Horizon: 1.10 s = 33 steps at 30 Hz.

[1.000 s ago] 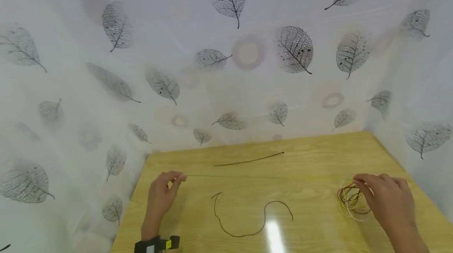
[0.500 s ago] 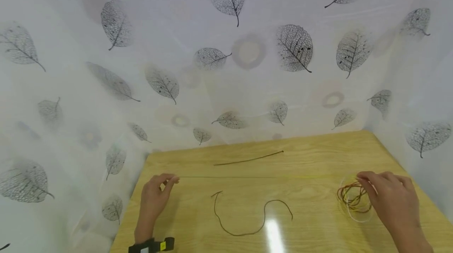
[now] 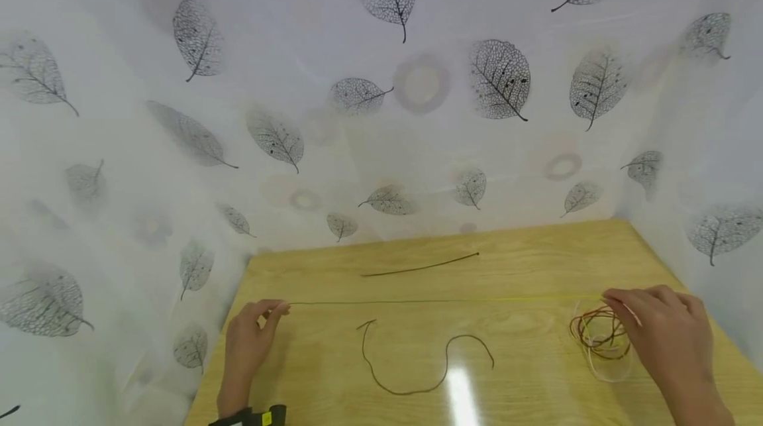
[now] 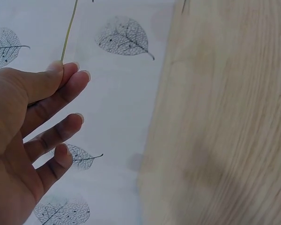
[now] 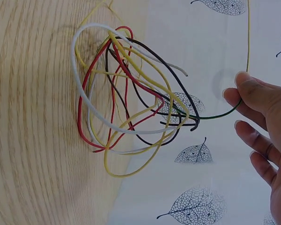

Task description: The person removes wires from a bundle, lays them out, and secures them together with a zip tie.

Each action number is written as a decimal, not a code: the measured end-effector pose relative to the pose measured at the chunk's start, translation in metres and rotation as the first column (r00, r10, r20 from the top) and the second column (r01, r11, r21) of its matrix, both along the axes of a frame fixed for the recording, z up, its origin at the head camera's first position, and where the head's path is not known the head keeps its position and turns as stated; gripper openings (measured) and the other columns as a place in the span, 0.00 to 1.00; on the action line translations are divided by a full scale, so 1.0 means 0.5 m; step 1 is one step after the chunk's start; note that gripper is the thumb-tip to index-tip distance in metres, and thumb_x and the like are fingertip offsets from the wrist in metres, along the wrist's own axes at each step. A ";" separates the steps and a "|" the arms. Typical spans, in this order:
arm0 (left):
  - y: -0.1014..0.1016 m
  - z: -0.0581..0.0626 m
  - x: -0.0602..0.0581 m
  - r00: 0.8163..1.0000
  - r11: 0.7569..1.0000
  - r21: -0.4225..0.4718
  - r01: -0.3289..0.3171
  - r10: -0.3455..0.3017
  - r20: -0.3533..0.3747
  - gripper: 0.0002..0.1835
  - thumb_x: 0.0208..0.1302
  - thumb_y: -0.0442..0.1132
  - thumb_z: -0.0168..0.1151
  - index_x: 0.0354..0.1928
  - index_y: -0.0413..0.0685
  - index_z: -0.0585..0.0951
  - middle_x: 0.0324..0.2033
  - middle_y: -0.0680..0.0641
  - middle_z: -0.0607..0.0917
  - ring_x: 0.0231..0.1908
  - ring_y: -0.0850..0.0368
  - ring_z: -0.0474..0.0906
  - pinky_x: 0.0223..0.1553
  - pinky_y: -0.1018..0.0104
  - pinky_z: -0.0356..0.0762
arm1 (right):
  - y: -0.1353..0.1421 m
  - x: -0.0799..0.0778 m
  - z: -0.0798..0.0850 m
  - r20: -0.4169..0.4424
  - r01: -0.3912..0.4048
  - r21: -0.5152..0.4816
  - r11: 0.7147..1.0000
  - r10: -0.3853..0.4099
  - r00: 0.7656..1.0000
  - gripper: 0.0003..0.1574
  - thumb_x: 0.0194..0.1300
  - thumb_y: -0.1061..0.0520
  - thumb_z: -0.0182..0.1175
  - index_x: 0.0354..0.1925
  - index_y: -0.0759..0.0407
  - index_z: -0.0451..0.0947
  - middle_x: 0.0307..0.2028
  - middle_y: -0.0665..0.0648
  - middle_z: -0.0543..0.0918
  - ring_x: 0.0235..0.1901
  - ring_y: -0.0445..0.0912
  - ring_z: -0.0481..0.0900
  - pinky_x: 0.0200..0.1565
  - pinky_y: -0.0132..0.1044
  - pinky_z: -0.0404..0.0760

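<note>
A thin yellow-green wire [image 3: 417, 301] stretches nearly straight across the table between both hands. Its left end is pinched by thumb and forefinger of my left hand [image 3: 249, 343]; in the left wrist view the wire [image 4: 69, 33] rises from that pinch, the other fingers loosely bent. On the right, my right hand [image 3: 670, 336] pinches the same wire between thumb and forefinger. Beyond that pinch, in the right wrist view, a dark green stretch of wire [image 5: 215, 116] runs into a loose tangle of red, yellow, white and dark wires [image 5: 86, 101].
A short dark wire [image 3: 420, 269] lies near the table's back. Closer in, a longer dark wire [image 3: 411, 392] lies in an S-curve on the wooden table [image 3: 334, 373]. Leaf-patterned sheeting [image 3: 369, 148] surrounds the table at the back and sides.
My left hand has moved left and slightly down, and my right hand slightly right, so the span of wire between them has grown longer. The two dark wires stay on the table.
</note>
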<state>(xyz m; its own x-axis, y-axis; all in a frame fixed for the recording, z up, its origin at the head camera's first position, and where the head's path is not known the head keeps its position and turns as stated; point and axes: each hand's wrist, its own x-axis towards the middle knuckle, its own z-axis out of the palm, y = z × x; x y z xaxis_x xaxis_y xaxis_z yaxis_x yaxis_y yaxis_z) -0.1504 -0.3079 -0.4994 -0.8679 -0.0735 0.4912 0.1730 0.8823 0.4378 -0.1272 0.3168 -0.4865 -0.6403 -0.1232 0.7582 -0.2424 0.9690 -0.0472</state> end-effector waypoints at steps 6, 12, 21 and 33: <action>-0.011 0.003 0.005 0.999 1.000 0.020 -0.003 0.003 -0.035 0.03 0.59 0.41 0.70 0.32 0.51 0.88 0.24 0.54 0.84 0.18 0.63 0.64 0.14 0.70 0.62 | 0.004 0.001 -0.004 0.002 0.005 -0.011 1.000 -0.005 1.000 0.47 0.73 0.28 0.32 0.33 0.56 0.87 0.20 0.60 0.85 0.27 0.57 0.79 0.43 0.59 0.72; -0.013 -0.005 0.015 1.000 0.999 0.024 0.024 -0.024 -0.008 0.02 0.59 0.40 0.70 0.32 0.51 0.88 0.24 0.54 0.86 0.16 0.64 0.64 0.12 0.72 0.60 | 0.007 0.010 0.000 -0.008 0.045 -0.008 0.999 -0.045 0.999 0.49 0.73 0.27 0.31 0.31 0.57 0.87 0.20 0.62 0.85 0.26 0.57 0.79 0.43 0.60 0.72; -0.018 -0.016 0.018 0.991 0.999 0.035 -0.001 -0.004 0.134 0.04 0.63 0.44 0.67 0.34 0.55 0.88 0.29 0.56 0.88 0.26 0.60 0.77 0.19 0.68 0.70 | 0.006 0.032 -0.012 0.089 0.004 0.008 1.000 -0.005 0.996 0.54 0.70 0.24 0.27 0.29 0.55 0.89 0.13 0.56 0.81 0.18 0.54 0.76 0.37 0.58 0.72; -0.016 -0.065 0.015 0.892 0.993 0.117 0.003 -0.056 0.448 0.05 0.66 0.44 0.64 0.35 0.58 0.88 0.30 0.59 0.88 0.34 0.59 0.81 0.36 0.60 0.78 | -0.029 0.077 -0.076 0.584 -0.118 -0.120 0.986 0.167 0.794 0.09 0.46 0.55 0.75 0.30 0.45 0.87 0.18 0.36 0.83 0.16 0.31 0.77 0.25 0.38 0.81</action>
<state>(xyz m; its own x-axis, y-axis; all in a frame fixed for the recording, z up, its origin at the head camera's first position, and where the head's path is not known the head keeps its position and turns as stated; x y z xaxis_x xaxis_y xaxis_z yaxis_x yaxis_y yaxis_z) -0.1430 -0.3161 -0.5317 -0.9964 -0.0754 0.0382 -0.0404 0.8213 0.5690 -0.0885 0.3021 -0.5243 -0.9458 -0.2084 0.2492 -0.2792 0.9136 -0.2957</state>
